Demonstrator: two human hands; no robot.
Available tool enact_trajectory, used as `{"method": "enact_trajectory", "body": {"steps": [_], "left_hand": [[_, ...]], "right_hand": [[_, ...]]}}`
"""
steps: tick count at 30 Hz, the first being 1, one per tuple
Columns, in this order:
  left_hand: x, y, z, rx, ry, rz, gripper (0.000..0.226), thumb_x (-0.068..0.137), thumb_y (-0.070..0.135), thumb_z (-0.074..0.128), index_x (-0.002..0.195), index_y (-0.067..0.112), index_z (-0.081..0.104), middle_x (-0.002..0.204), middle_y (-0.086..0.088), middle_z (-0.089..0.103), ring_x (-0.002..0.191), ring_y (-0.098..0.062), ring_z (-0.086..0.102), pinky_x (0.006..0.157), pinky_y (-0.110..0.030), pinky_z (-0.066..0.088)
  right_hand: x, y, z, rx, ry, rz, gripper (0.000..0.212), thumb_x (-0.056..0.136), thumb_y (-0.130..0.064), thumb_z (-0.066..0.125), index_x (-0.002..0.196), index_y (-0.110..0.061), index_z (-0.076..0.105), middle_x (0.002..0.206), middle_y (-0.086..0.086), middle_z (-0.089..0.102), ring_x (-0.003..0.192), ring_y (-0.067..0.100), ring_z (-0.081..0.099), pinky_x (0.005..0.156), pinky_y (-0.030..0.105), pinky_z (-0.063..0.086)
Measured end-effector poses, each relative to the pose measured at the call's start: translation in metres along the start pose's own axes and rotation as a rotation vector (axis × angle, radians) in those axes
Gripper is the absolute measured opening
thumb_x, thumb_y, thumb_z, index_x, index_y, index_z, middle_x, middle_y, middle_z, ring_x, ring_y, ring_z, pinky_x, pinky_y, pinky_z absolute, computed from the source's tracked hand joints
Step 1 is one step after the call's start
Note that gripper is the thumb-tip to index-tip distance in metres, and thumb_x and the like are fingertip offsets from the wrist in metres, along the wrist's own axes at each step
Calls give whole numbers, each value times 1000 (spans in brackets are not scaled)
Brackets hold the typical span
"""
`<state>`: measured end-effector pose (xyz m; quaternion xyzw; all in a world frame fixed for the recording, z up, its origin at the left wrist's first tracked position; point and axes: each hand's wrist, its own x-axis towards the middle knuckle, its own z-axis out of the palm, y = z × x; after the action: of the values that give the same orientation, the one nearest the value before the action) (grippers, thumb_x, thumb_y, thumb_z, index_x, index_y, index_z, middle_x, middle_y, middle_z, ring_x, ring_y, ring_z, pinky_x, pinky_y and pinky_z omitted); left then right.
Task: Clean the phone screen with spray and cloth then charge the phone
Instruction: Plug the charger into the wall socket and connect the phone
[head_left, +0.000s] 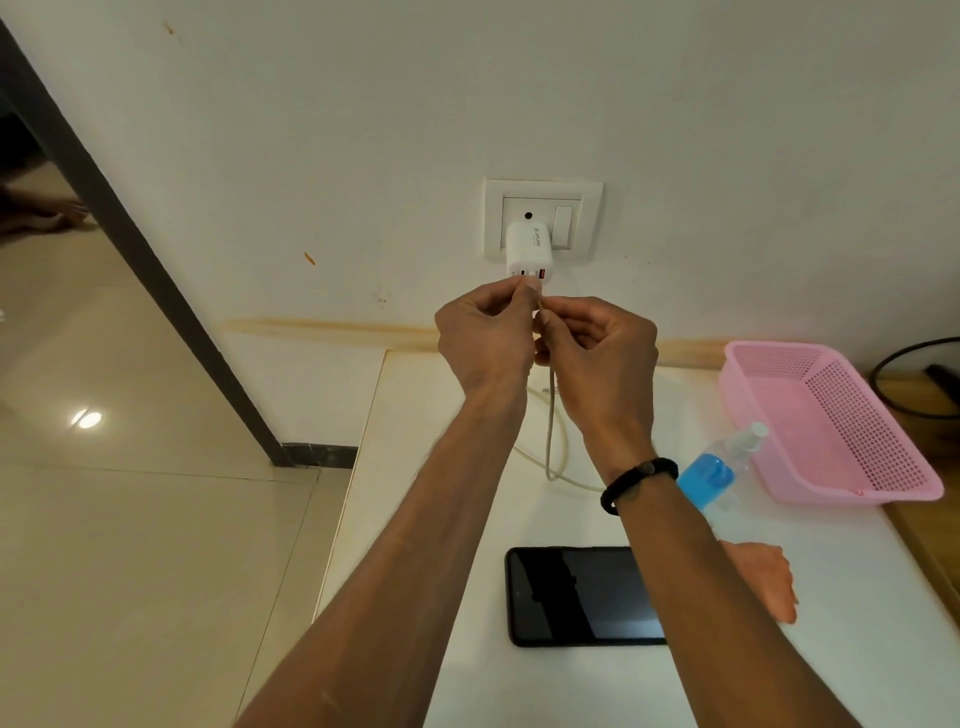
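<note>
A white charger (529, 248) with several ports sits plugged into the wall socket (543, 218). Just below its ports my left hand (485, 338) pinches the plug end of a white cable (551, 441). My right hand (597, 353) grips the same cable a little lower; the cable hangs down to the white table (415, 415) and loops there. The black phone (576, 597) lies flat, screen up, near the table's front, partly under my right forearm. A spray bottle (719, 470) with blue liquid lies on its side to the right. A peach cloth (769, 577) lies right of the phone.
A pink plastic basket (831, 415) stands at the table's right back. A black cable (914, 384) curls behind it. Left of the table is tiled floor (130, 519), with a dark door frame (130, 244) and another person's feet (47, 213) beyond it.
</note>
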<state>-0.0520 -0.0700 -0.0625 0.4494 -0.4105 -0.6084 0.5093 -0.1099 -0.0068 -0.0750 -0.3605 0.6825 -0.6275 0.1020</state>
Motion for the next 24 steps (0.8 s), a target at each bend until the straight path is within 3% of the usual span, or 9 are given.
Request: {"method": "enact_trajectory", "body": {"steps": [6, 9, 11, 15, 19, 21, 24], "left_hand": [[2, 3, 2, 22, 9, 13, 7, 85, 15, 82, 89, 10, 83, 79, -4, 79, 75, -21, 78, 68, -32, 64], [2, 6, 3, 23, 13, 12, 4, 84, 13, 82, 81, 10, 83, 75, -6, 78, 69, -19, 74, 76, -35, 64], [2, 7, 3, 38, 23, 1, 12, 84, 13, 82, 72, 16, 80, 72, -5, 78, 64, -17, 70, 74, -34, 64], [1, 7, 1, -30, 3, -142, 11, 84, 11, 83, 75, 13, 79, 77, -9, 79, 62, -16, 69, 78, -37, 65], [6, 7, -1, -25, -61, -305, 18, 87, 18, 81, 71, 9, 76, 68, -2, 75, 45, -9, 57, 82, -38, 65], [9, 9, -2, -49, -116, -374, 17, 88, 15, 79, 75, 5, 75, 63, 0, 71, 47, -9, 55, 82, -37, 64], [13, 10, -3, -76, -146, -392, 10, 89, 12, 78, 85, 3, 77, 69, -2, 71, 59, -9, 64, 73, -29, 62]], "right_hand": [[3, -1, -5, 75, -15, 17, 14, 93, -18, 76, 93, -32, 77, 79, -12, 79, 75, 10, 78, 66, 21, 62], [10, 5, -9, 143, 35, 91, 8, 94, -27, 74, 89, -33, 76, 81, -10, 81, 76, 10, 78, 65, 21, 62], [17, 17, -13, 128, 79, 173, 7, 95, -25, 73, 91, -29, 76, 81, -7, 81, 75, 10, 78, 69, 25, 64], [25, 54, -17, -292, 25, 193, 17, 94, -12, 70, 109, -13, 78, 98, 1, 79, 87, 15, 75, 90, 32, 61], [23, 84, -12, -629, -225, 106, 33, 98, -11, 65, 131, -10, 69, 133, 9, 68, 124, 27, 63, 110, 35, 47], [21, 99, -8, -727, -326, 74, 37, 100, -13, 63, 137, -11, 64, 140, 9, 64, 133, 29, 55, 115, 37, 42], [19, 116, -4, -861, -396, 14, 34, 101, -11, 59, 135, -13, 66, 136, 8, 64, 128, 30, 55, 108, 41, 48]]}}
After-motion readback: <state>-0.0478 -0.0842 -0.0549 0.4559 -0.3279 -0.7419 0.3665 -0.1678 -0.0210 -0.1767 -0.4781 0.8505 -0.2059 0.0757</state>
